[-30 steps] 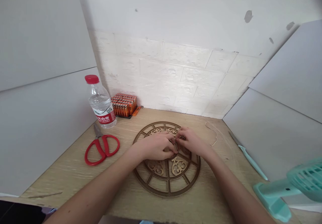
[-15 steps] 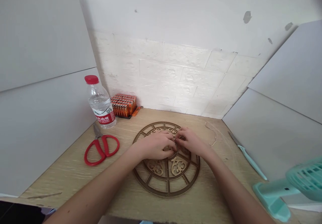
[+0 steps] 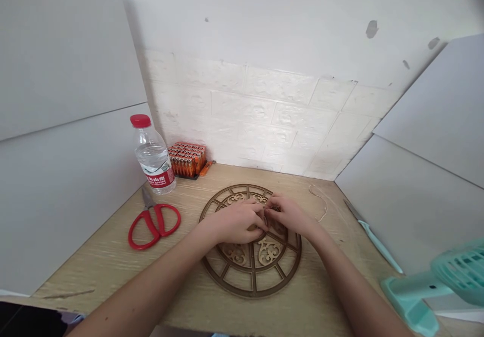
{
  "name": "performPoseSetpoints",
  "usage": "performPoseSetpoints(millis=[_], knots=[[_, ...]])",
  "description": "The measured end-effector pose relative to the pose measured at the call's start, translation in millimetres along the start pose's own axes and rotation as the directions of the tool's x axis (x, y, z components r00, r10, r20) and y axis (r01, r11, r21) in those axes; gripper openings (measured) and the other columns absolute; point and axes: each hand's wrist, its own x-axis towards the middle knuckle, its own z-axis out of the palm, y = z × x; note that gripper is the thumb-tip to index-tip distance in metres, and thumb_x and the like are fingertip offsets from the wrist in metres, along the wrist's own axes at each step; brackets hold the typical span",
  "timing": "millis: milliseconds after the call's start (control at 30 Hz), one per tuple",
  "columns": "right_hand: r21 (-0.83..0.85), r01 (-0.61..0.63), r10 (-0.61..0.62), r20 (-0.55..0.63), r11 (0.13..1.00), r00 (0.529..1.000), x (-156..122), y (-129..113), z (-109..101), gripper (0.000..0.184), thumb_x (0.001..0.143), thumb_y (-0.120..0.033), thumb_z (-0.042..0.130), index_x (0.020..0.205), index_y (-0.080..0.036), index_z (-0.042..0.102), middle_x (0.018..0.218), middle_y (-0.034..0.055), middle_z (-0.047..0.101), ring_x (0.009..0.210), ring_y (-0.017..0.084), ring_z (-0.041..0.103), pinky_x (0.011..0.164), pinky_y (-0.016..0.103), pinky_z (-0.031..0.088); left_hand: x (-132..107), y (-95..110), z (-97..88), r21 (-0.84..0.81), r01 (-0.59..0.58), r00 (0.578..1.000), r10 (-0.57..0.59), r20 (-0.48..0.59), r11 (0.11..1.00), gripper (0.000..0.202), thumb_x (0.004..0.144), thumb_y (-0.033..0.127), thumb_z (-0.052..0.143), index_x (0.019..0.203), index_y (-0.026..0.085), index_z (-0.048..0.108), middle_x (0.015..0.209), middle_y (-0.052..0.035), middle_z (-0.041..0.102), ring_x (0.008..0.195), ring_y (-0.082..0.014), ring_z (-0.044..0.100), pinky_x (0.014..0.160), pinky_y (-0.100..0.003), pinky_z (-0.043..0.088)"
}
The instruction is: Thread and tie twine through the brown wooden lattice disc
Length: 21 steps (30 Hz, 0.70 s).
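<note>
Pinching a small curved piece (image 3: 265, 220) between your left hand (image 3: 236, 221) and right hand (image 3: 289, 215), fingertips pressed together over the 12 o'clock side of the flat, cut-out brown fretwork disc (image 3: 252, 290) on the wood-grain desk (image 3: 83, 276).

The red label on the plastic water bottle (image 3: 159, 178) shows large white Chinese characters ending in 山泉, with the word SPRING in white capitals beneath them. Any smaller print on that label is too tiny to read, as is any marking on the orange lighters (image 3: 187, 160).
</note>
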Motion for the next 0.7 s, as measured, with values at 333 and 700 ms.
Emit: performPoseSetpoints(millis=[333,700], knots=[[0.032,0.000,0.000,0.007,0.999,1.000,1,2,-1,0.015,0.084,-0.024,0.053,0.083,-0.017,0.066,0.091,0.0049,0.063,0.083,0.018,0.057,0.074,0.029,0.042,-5,-24,-13.0,0.104,0.536,0.832,-0.504,-0.231,0.838,0.031,0.090,0.029,0.039,0.102,0.015,0.064,0.103,-0.0124,0.061,0.100,-0.0252,0.056,0.089,-0.037,0.042],[0.071,-0.002,0.004,-0.029,0.997,1.000,0,4,-2,0.013,0.082,-0.026,0.055,0.080,-0.018,0.065,0.088,0.0051,0.065,0.080,0.018,0.058,0.073,0.030,0.043,-12,-40,-1.6,0.112,0.828,0.558,-0.784,-0.273,0.550,0.042,0.083,0.045,0.049,0.104,0.011,0.058,0.111,-0.0204,0.058,0.108,-0.0358,0.053,0.086,-0.043,0.044]])
